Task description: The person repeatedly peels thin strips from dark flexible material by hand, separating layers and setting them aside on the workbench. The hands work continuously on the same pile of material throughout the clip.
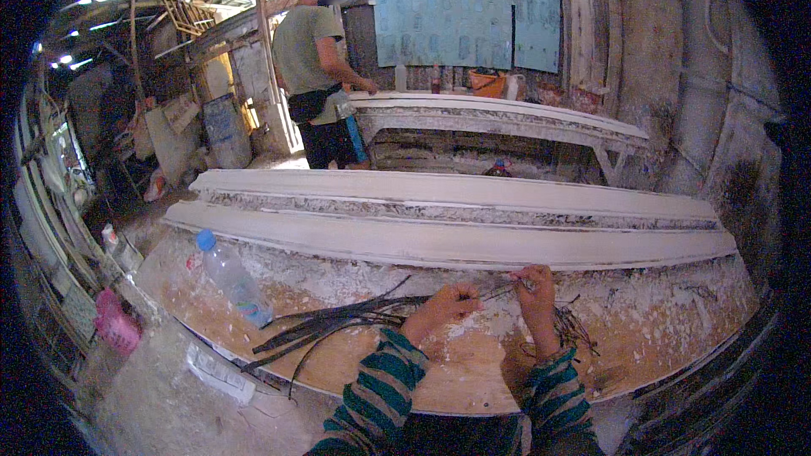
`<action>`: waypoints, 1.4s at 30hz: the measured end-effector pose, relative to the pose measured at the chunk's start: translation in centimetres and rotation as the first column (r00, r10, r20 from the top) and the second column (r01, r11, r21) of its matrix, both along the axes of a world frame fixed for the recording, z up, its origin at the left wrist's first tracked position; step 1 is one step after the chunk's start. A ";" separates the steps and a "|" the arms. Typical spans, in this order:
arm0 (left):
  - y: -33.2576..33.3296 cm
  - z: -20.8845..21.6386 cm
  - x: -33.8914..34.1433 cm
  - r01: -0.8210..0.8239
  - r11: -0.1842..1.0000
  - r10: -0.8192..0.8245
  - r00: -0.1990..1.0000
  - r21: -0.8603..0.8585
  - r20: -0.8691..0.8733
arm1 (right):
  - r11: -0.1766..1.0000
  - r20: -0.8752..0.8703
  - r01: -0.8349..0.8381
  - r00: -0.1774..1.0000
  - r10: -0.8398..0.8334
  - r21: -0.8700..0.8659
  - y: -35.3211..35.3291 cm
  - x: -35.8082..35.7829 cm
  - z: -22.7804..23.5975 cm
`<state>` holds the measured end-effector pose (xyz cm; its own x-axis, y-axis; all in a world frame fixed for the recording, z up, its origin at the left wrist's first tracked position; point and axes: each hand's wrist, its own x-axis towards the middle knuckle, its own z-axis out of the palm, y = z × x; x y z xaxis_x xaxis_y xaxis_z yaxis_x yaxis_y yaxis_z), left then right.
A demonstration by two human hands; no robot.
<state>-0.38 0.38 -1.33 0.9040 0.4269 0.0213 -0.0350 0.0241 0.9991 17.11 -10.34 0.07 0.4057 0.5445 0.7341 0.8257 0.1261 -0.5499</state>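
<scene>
My left hand [446, 309] is closed in a pinch above the front part of the table, its fingertips turned toward the other hand. What it holds, if anything, is too small to name. A little farther right, my right hand [536, 294] is raised with thumb and fingers pinched on a thin dark strand [500, 289] that reaches toward the left hand. A loose bundle of flat black strips [338, 321] lies beside and partly behind my left hand. Thin dark tangled strands [578, 331] rest on the wood just right of my right wrist.
Two long whitish boards [473, 236] lie across the back of the stained worktable [338, 367]. A clear bottle with a blue cap [235, 283] is at the left. Beyond, a person [314, 59] stands at a second bench [498, 110] with an orange container [487, 84].
</scene>
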 end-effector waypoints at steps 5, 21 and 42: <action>2.0 -1.3 0.1 -0.539 0.727 0.564 0.822 0.426 0.079 | 0.947 -0.425 -0.286 0.883 0.201 -0.146 -0.6 0.5 -0.1; 1.6 -0.9 0.2 -0.676 0.602 0.703 0.701 0.424 0.119 | 0.563 -0.553 -0.797 0.578 0.601 -0.221 -1.6 -3.5 2.5; -2.4 2.4 -0.1 0.138 0.966 -0.132 0.990 0.216 -0.042 | 0.981 -0.299 -0.186 0.940 0.161 -0.057 0.0 -0.7 -0.4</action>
